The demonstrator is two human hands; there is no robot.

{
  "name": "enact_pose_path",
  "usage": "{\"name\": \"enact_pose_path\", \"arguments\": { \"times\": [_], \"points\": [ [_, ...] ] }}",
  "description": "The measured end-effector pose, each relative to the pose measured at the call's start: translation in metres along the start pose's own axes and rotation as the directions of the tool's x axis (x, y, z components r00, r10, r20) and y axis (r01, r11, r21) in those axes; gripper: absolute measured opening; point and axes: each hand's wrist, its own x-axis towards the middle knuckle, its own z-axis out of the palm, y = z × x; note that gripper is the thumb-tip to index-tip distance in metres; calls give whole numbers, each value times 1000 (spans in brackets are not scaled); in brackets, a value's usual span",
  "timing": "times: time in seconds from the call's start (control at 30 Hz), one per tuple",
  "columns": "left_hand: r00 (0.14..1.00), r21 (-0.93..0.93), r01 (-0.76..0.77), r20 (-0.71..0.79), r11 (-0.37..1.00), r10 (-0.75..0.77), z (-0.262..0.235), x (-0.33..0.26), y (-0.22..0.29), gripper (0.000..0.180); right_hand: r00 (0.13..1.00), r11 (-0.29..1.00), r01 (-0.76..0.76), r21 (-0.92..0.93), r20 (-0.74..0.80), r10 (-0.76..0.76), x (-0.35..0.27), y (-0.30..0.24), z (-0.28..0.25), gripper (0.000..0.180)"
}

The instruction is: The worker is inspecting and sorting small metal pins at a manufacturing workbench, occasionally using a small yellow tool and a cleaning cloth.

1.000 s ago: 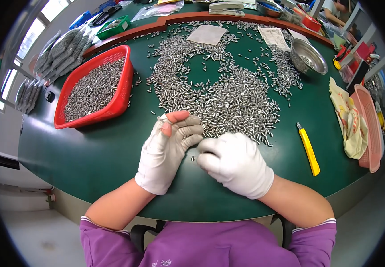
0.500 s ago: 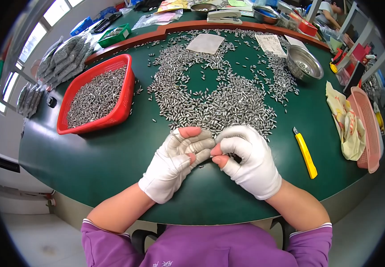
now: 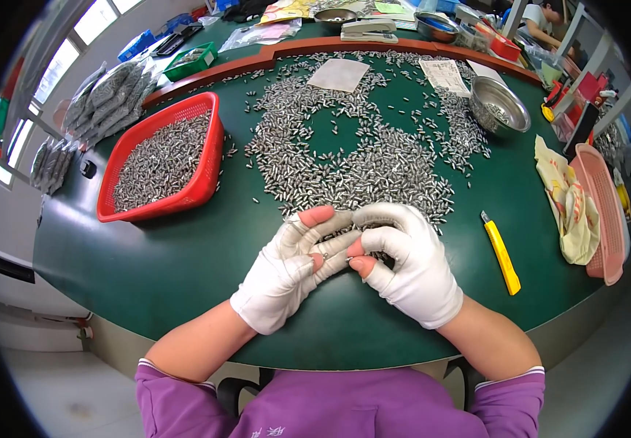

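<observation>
White gloves with bare thumb and some fingertips cover both hands, which meet at the near edge of a pile of small bullet-shaped metal parts (image 3: 359,175). My left hand (image 3: 283,266) is cupped, its fingers reaching right, and a tiny metal part (image 3: 325,256) shows at its thumb tip against the fingers. My right hand (image 3: 414,266) is curled, thumb and forefinger pinched on another small metal part (image 3: 350,258), of which only a bit shows. More parts are glimpsed beneath the fingers; the gloves hide the rest.
A red basket (image 3: 217,157) of the same parts stands left. Right lie a yellow utility knife (image 3: 501,255), a crumpled cream bag (image 3: 571,204) and a pink basket (image 3: 600,219). A steel bowl (image 3: 501,109) stands far right. A raised red-brown ledge (image 3: 286,50) borders the green table's back.
The loose part seen on the table below my hands no longer shows; a part now shows at my left thumb tip. My left fingers have shifted slightly, and the view has moved a little.
</observation>
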Motion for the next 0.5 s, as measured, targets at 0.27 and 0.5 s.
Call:
{"name": "enact_pose_path", "arguments": {
  "times": [0.27,0.5],
  "points": [
    [978,71,193,65,979,-197,-4,-5,-6,49,999,999,34,-31,38,-33,2,-1,0,10],
    [969,116,233,53,966,-240,-12,-5,-8,25,996,991,82,-101,35,-79,2,-1,-3,14]
  ]
}}
